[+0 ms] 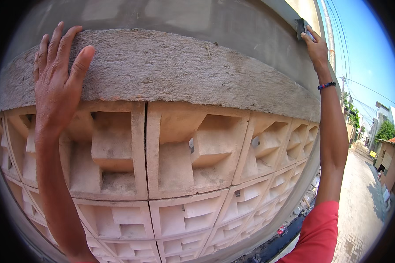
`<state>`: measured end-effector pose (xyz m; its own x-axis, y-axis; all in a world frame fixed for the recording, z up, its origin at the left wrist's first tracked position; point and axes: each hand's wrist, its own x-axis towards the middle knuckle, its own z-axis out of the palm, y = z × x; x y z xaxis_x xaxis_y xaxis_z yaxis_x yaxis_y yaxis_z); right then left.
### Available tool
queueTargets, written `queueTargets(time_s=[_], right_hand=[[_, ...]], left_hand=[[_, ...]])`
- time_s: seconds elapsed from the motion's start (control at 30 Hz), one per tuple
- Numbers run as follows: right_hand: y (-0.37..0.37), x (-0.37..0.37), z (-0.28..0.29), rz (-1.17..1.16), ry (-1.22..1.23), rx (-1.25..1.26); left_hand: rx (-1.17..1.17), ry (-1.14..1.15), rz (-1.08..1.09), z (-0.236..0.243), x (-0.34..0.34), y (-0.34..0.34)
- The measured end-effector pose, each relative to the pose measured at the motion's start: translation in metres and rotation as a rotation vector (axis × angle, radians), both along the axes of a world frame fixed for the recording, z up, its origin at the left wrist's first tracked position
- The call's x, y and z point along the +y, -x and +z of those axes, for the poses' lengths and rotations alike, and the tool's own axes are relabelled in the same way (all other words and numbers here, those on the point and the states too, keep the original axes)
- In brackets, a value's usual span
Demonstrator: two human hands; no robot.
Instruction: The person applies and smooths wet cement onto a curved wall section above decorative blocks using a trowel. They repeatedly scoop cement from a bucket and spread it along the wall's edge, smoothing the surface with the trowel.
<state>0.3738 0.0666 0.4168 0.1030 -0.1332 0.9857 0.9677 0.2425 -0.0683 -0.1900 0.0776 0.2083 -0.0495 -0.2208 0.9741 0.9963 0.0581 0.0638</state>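
My left hand [61, 83] lies against the rough cement band [162, 65], fingers stretched upward and the thumb apart, holding nothing. Its fingertips reach the lower edge of the smooth grey plaster [180, 17] above. Far up on the right, my right hand [317, 48] grips a small dark, flat-faced tool [299, 29] by its back. The tool sits at the plaster near the wall's right end; its exact kind is too small to tell, and fingers cover part of it. Beneath the cement band run pale ventilation blocks [197, 193] with stepped hollows.
A paved lane [353, 206] stretches away on the right, with a utility pole [329, 35] and overhead wires beyond the wall. Along the wall's foot runs a dark ditch [289, 232] with litter near it. Low buildings [385, 158] stand across the lane.
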Motion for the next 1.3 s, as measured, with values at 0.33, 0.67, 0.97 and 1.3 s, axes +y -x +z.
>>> queueTargets(time_s=[0.33,0.67,0.97,1.3], right_hand=[[-0.030,0.000,0.007,-0.133,-0.075,0.087],[-0.049,0.002,-0.013,0.025,-0.063,-0.182],[-0.022,-0.004,-0.004,-0.008,-0.025,-0.147],[-0.008,0.001,0.007,-0.027,-0.111,-0.116]], left_hand=[[0.021,-0.034,0.022,0.002,0.007,-0.001],[0.027,-0.044,0.035,0.005,0.010,0.016],[0.011,-0.024,0.027,0.005,0.005,0.014],[0.011,0.014,0.022,0.004,0.002,0.008]])
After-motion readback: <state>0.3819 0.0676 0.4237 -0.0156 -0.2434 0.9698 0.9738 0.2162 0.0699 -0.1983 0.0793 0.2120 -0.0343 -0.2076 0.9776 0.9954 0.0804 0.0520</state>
